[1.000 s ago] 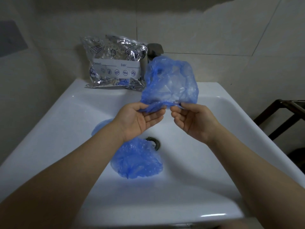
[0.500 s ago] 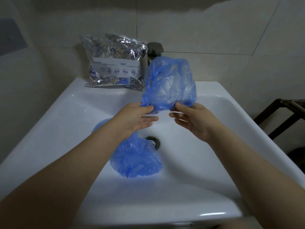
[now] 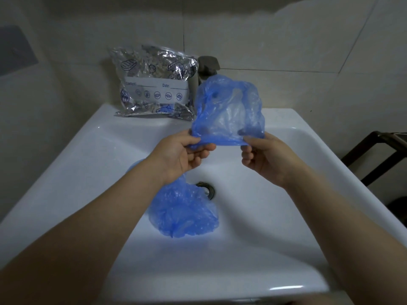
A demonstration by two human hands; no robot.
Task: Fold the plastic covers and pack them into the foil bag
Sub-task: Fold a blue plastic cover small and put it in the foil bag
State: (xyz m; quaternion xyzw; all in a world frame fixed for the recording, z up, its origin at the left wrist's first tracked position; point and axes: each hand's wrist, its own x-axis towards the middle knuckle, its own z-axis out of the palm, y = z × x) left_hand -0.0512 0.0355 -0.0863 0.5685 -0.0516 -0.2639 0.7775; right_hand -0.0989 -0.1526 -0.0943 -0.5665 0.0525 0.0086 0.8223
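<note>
A translucent blue plastic cover (image 3: 229, 111) stands puffed up above the white sink (image 3: 88, 164). My left hand (image 3: 182, 157) pinches its lower left edge and my right hand (image 3: 264, 157) pinches its lower right edge, with the hem stretched between them. A second crumpled blue plastic cover (image 3: 182, 212) lies in the basin beside the drain (image 3: 207, 189), partly hidden under my left forearm. The silver foil bag (image 3: 154, 84), printed with a label and food icons, leans against the wall on the sink's back left ledge.
A dark tap (image 3: 208, 67) stands behind the held cover, mostly hidden by it. Tiled walls close in the back and left. A dark wooden frame (image 3: 374, 155) stands to the right of the sink.
My hands have drawn apart, stretching the cover's lower edge wider between them. The cover stays puffed upward. The other cover and the foil bag have not moved.
</note>
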